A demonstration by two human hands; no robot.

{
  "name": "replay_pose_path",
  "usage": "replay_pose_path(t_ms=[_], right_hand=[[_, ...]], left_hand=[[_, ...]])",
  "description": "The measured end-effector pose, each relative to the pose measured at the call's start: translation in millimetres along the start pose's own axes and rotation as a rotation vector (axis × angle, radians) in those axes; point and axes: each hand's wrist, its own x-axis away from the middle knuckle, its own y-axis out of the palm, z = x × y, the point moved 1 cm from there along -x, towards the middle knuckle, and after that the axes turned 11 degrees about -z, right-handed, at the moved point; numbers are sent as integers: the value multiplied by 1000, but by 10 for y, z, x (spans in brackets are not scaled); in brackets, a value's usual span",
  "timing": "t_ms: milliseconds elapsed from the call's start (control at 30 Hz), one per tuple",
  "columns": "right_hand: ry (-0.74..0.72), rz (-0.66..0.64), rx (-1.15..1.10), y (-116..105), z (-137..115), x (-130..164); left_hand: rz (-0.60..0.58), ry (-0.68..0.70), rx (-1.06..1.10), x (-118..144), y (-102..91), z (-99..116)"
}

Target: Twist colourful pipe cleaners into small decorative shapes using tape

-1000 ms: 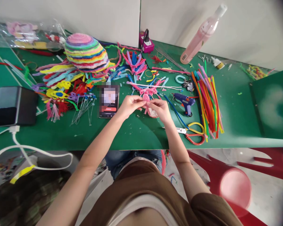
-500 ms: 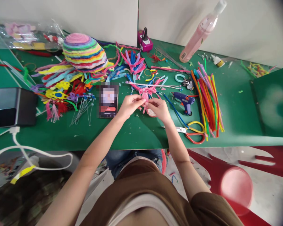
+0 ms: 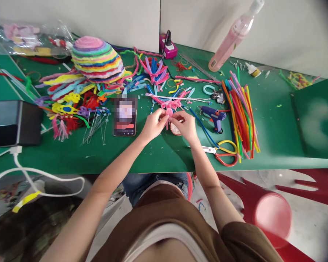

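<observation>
Pink pipe-cleaner piece (image 3: pixel 168 112) sits pinched between both hands, left hand (image 3: pixel 152 126) and right hand (image 3: pixel 186 125) meeting fingertip to fingertip just above the desk (image 3: pixel 158 153); its loose tail hangs toward the person, equally near both.

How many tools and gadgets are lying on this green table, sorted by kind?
Glue guns: 1, blue glue gun
Scissors: 1, red and yellow scissors
Phones: 1, phone
Bottles: 2, pink bottle, small glue bottle
Black boxes: 1, black box
Total: 6
</observation>
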Motion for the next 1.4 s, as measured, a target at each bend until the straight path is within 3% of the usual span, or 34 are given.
replay_pose_path(t_ms=[200,300,400,600,1100,1233,1400], right_hand=[[-6,-141,-265,-68,-30,-8],[-11,-87,-332,-71,-45,-12],[30,-24,-353,-54,-48,-13],[134,-65,-458,-28,-43,-11],[110,-60,-529,12,-31,-6],[91,-54,-529,-13,-60,-1],[95,-74,-483,-21,-61,4]], left_hand=[[-124,-27,-23,36,20,82],[-162,-16,-55,49,25,122],[-145,-32,-14,46,5,112],[-75,-27,26,30,-71,111],[26,-228,536,-10,81,85],[-17,-237,471,-16,20,78],[-65,-138,286,-17,-96,78]])
